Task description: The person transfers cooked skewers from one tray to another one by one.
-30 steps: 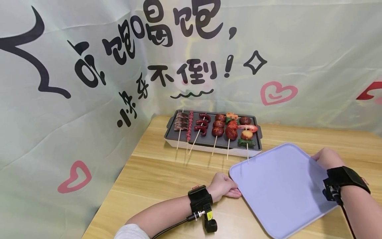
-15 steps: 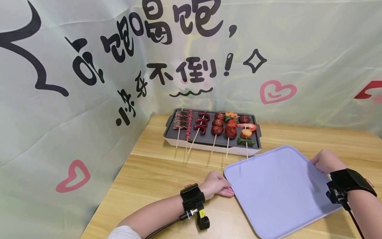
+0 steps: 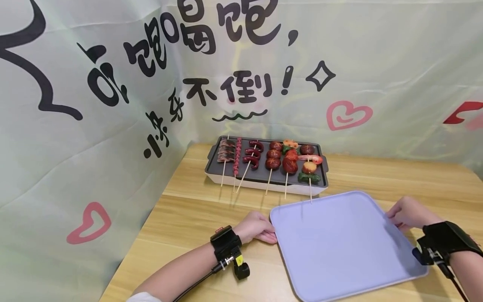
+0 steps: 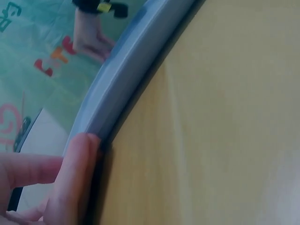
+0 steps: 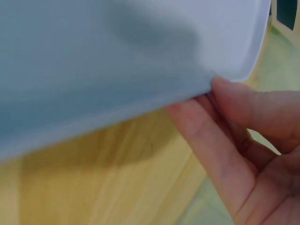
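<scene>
A light purple square tray (image 3: 343,243) lies close over the table in the head view, its far edge just in front of the grill. My left hand (image 3: 254,227) pinches the tray's left rim near the far corner. In the left wrist view, its fingers (image 4: 77,178) are right at the rim. On the opposite side, my right hand (image 3: 409,213) grips the right rim. The right wrist view shows that thumb (image 5: 234,96) on top of the edge and the other fingers underneath the tray (image 5: 93,61).
A grill (image 3: 264,184) with a dark plate and white base stands at the back. Several food skewers lie across it, their sticks jutting forward; the rightmost stick (image 3: 311,193) reaches the tray's far edge. A printed cloth (image 3: 407,79) hangs behind the wooden table (image 3: 196,214).
Both hands have shifted the tray left and slightly nearer, and it has turned a little squarer to the grill. The skewers keep their places on the grill.
</scene>
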The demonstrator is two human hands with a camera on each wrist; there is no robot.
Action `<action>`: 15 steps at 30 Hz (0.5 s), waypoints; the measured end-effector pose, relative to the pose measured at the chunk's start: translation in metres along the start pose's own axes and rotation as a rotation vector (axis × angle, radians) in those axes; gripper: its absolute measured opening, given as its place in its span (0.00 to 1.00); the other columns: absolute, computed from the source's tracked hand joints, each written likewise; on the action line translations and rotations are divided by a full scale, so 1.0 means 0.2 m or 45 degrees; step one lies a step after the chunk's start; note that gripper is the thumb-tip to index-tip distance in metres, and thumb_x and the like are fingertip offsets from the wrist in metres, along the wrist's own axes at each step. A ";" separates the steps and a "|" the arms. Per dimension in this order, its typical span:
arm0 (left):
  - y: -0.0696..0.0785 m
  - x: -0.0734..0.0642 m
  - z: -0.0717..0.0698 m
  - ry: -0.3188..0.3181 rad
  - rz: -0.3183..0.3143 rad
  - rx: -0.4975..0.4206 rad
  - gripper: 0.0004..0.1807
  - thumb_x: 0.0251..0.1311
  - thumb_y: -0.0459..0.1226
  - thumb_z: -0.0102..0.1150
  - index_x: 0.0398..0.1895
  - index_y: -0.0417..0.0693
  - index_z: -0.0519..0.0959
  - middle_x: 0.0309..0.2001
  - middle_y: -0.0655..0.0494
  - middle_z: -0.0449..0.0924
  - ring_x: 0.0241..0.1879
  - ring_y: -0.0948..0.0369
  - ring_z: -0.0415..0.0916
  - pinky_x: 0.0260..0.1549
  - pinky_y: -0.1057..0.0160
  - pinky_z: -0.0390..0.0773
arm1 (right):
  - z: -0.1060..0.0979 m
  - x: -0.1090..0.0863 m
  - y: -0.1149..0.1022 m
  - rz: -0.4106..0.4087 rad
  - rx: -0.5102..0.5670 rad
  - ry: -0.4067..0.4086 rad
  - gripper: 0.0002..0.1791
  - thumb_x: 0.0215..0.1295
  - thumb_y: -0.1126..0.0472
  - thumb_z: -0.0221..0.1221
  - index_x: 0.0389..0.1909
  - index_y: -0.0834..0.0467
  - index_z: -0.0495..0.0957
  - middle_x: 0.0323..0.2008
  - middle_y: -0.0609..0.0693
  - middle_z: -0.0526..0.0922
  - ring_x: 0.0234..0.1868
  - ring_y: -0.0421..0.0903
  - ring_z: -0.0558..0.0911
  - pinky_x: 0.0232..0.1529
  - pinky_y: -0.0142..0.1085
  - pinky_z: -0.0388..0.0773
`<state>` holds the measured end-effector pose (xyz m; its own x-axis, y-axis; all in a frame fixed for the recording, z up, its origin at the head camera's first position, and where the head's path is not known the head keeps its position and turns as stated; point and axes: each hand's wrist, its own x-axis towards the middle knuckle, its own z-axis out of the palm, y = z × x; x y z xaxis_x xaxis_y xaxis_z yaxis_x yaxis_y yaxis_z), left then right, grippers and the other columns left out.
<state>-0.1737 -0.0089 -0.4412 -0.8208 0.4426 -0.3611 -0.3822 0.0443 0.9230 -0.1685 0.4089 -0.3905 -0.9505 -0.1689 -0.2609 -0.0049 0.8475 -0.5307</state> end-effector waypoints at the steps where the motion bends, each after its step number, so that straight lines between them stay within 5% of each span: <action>1: 0.00 0.00 -0.02 -0.004 -0.002 0.009 0.03 0.46 0.20 0.52 0.26 0.23 0.72 0.22 0.32 0.79 0.22 0.51 0.80 0.30 0.57 0.82 | 0.01 -0.01 0.00 -0.005 0.015 -0.003 0.10 0.45 0.74 0.57 0.30 0.77 0.76 0.27 0.66 0.81 0.23 0.48 0.79 0.23 0.39 0.81; 15: 0.06 -0.03 -0.25 0.014 0.021 0.188 0.03 0.46 0.22 0.55 0.26 0.26 0.74 0.18 0.43 0.78 0.19 0.54 0.79 0.24 0.61 0.82 | 0.14 -0.06 -0.11 -0.054 0.225 -0.081 0.09 0.44 0.74 0.59 0.29 0.75 0.77 0.29 0.65 0.80 0.24 0.49 0.80 0.24 0.38 0.82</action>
<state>-0.1936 -0.0552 -0.4346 -0.8315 0.4343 -0.3463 -0.3026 0.1688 0.9381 -0.1477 0.3792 -0.3978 -0.9290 -0.2388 -0.2827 0.0154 0.7383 -0.6743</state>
